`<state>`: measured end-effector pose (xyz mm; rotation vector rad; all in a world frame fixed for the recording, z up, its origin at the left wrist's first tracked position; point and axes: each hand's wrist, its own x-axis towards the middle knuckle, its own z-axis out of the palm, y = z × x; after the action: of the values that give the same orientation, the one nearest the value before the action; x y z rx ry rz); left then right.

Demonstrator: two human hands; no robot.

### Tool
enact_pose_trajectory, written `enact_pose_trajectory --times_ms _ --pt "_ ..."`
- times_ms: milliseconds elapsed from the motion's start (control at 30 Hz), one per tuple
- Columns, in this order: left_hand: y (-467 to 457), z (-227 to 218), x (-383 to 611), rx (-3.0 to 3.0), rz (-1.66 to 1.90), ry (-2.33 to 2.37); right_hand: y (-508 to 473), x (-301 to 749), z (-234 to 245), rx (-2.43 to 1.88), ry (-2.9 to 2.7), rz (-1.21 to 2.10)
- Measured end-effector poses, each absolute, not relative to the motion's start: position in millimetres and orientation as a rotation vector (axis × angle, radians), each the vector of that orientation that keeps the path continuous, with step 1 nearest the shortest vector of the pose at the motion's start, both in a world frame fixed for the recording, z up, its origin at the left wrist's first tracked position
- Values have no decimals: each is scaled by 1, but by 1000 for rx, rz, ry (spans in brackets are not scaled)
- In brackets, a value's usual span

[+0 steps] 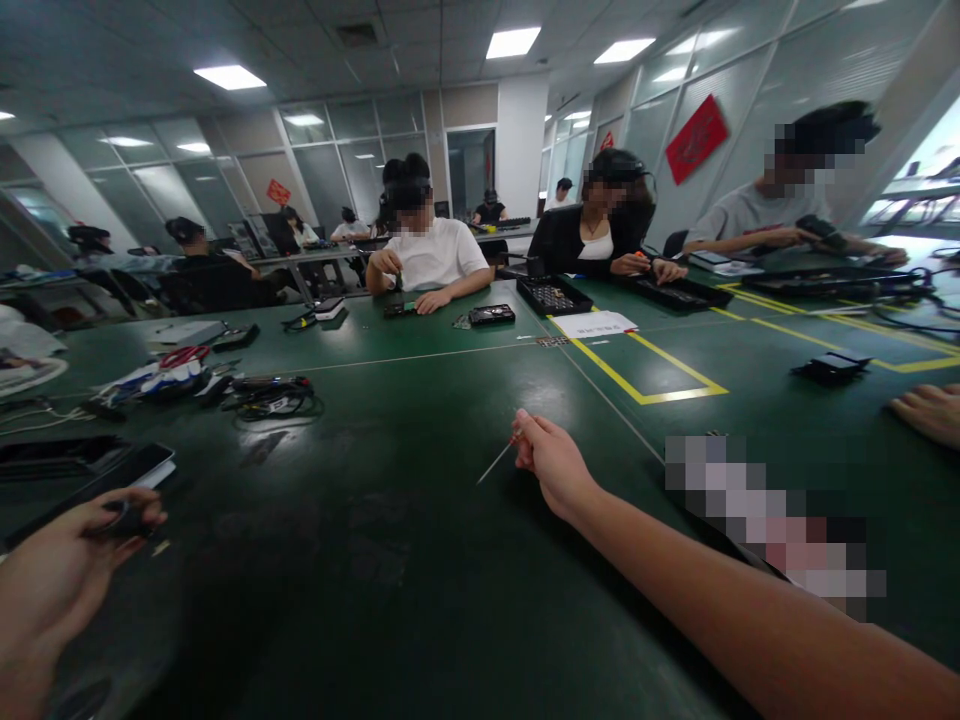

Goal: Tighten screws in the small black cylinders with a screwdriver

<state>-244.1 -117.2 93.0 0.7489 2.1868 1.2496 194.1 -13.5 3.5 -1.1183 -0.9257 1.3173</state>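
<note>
The person's left hand (64,575) and right hand (553,462) are both bare. The right forearm (720,585) is bare too, smooth, slim near the hand and broader farther up; the left wrist (34,640) is uncovered.

Thin tilted screwdriver (496,462), small black object (129,521)

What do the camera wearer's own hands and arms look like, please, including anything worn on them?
The left hand and right hand are both bare, without gloves. The right forearm shows no sleeve, watch or bracelet along its visible length. Little of the left arm shows, so any sleeve higher up cannot be told.
</note>
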Motion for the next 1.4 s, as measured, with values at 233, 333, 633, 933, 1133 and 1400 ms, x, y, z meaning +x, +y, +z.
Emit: enact_pose_trajectory --times_ms 233,333,633,933,1133,1400 --pt "-54 85 -152 1233 1245 1593 -9 194 2 -1149 -872 1328" --pt "-25 67 -106 1543 1113 1471 -5 193 1 -1205 -852 1314" --pt "-8 26 -2 1959 800 1497 -8 194 11 -1195 -826 1374" --pt "-12 10 -6 2257 755 1401 -16 196 19 -1079 -867 1316" --pt "-12 8 -7 2228 876 1393 -19 194 18 -1057 -1038 1151" --pt "-12 10 -7 2197 879 1396 -23 195 22 -1137 -1186 953"
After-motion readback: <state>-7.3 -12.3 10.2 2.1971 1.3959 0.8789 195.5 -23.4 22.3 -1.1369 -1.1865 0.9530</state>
